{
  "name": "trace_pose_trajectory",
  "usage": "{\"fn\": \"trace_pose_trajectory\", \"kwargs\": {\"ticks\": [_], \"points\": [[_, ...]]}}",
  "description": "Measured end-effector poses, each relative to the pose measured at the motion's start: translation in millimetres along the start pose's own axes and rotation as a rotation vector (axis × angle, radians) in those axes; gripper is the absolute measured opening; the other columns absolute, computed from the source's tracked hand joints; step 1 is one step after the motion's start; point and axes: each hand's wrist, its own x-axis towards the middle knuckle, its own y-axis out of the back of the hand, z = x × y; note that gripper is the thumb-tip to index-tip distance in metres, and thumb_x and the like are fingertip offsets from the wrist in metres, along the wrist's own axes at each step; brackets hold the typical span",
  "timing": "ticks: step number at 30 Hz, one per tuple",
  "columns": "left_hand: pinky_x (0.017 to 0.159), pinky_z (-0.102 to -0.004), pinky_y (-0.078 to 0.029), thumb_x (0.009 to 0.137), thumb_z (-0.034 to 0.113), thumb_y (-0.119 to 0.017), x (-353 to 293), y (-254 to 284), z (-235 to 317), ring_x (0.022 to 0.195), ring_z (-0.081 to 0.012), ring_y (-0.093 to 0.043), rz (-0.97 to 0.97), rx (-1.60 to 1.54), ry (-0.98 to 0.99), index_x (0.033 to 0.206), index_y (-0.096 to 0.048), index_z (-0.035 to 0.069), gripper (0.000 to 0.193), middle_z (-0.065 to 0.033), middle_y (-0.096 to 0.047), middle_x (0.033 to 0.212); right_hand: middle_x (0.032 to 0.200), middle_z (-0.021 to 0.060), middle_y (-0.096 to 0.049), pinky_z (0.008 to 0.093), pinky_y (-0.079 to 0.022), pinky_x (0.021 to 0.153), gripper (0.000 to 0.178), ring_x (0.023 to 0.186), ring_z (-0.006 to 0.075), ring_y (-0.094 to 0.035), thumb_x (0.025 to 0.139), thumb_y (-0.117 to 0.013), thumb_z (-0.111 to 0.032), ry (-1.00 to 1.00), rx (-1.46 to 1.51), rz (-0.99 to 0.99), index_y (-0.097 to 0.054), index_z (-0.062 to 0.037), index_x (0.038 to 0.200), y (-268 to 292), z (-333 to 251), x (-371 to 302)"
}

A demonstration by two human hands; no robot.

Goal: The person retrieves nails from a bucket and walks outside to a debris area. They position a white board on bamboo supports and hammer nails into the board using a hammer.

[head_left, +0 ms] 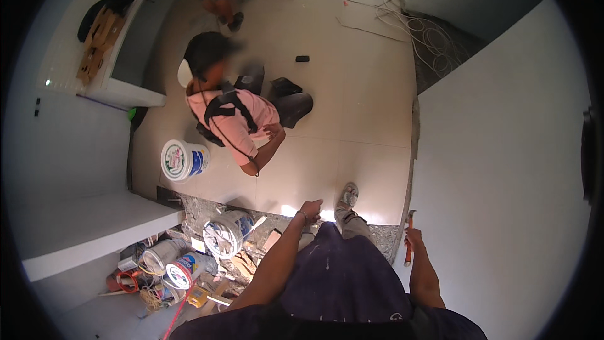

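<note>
My right hand (413, 238) is wrapped around the orange handle of a hammer (408, 256). The hammer stands nearly upright in my grip, its head above my fingers, close beside the large pale panel (497, 170) on the right. Out in front of my body is my left hand (309, 210), a band at its wrist. Its fingers look loosely curled, and I see nothing in them. My foot in a sandal (349, 195) rests on the tiles just beyond that hand.
A person in a pink shirt (233, 119) crouches on the tiled floor (352, 113). Left stands a white bucket (182, 160); lower left, an open bucket (223, 236) sits among more buckets and debris. A dark phone-like object (302, 59) lies ahead, loose cable (418, 28) far right.
</note>
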Motion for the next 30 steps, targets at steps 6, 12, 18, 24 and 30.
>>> {"fn": "trace_pose_trajectory", "kwargs": {"ticks": [6,12,18,24,30], "points": [[0.034,-0.0267,-0.022,0.097,0.035,-0.055,-3,-49,90,0.037,-0.0078,-0.031,-0.062,0.044,-0.029,0.062,-0.039,0.018,0.042,0.0058,-0.033,0.051,0.056,0.0005,-0.037,0.0328,-0.037,0.039,0.016,0.043,0.0149,-0.040,0.087,-0.057,-0.017,-0.043,0.285,0.060,-0.046,-0.0091,0.080,31,-10,17],[0.034,-0.0255,-0.024,0.097,0.037,-0.054,-24,6,82,0.038,-0.0082,-0.032,0.028,-0.094,-0.070,0.064,-0.039,0.018,0.041,0.0054,-0.034,0.053,0.059,0.0022,-0.046,0.0361,-0.042,0.041,0.020,0.046,0.0170,-0.048,0.089,-0.060,-0.025,-0.066,-0.002,-0.078,-0.054,-0.0062,0.086,2,-41,17],[0.032,-0.0252,-0.026,0.095,0.033,-0.052,-19,123,-17,0.038,-0.0089,-0.034,0.256,-0.446,0.063,0.065,-0.042,0.017,0.035,0.0038,-0.037,0.054,0.059,0.0017,-0.048,0.0360,-0.042,0.043,0.017,0.047,0.0164,-0.049,0.090,-0.061,-0.022,0.039,-0.187,-0.254,-0.057,-0.0063,0.085,-54,-106,-14],[0.035,-0.0272,-0.026,0.093,0.033,-0.051,-34,179,-69,0.040,-0.0132,-0.037,0.289,-0.542,0.248,0.071,-0.047,0.012,0.031,-0.0013,-0.036,0.053,0.058,0.0024,-0.047,0.0327,-0.040,0.041,0.019,0.046,0.0161,-0.048,0.089,-0.063,-0.021,0.134,-0.237,-0.208,-0.056,-0.0036,0.086,-99,-171,-28],[0.037,-0.0291,-0.028,0.094,0.029,-0.052,-8,179,-9,0.041,-0.0155,-0.038,0.304,-0.194,0.167,0.075,-0.047,0.011,0.027,-0.0019,-0.038,0.054,0.056,0.0000,-0.042,0.0312,-0.039,0.042,0.018,0.044,0.0141,-0.044,0.090,-0.061,-0.021,0.193,0.033,-0.218,-0.050,-0.0073,0.085,-119,-213,-57]]}}
